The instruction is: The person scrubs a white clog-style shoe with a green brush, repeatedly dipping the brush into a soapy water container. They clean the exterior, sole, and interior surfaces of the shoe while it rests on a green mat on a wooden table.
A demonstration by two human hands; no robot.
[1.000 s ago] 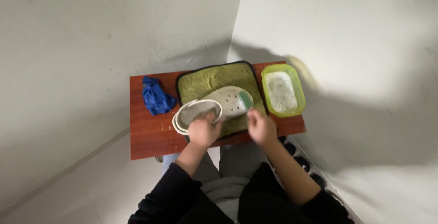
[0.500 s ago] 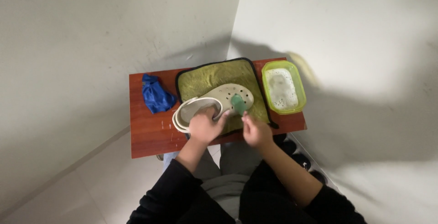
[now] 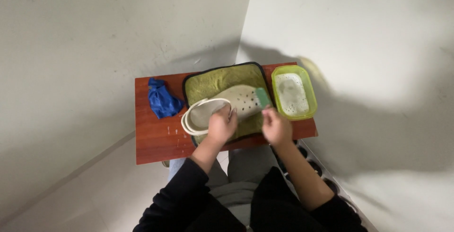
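Note:
A white clog shoe (image 3: 227, 105) with holes in its toe lies on a green towel mat (image 3: 210, 83) on a small red-brown table (image 3: 158, 137). My left hand (image 3: 221, 124) grips the shoe at its heel opening. A green brush (image 3: 262, 97) rests its head against the toe of the shoe, held by my right hand (image 3: 276, 127).
A yellow-green tub (image 3: 307, 88) of foamy water stands at the table's right end. A crumpled blue cloth (image 3: 163, 100) lies at the left. The table sits in a corner of pale walls. Dark shoes (image 3: 312, 166) lie on the floor by my right leg.
The brush has moved back and forth across the shoe's toe: toward the middle half a second ago, now further right again. My left hand stays on the heel.

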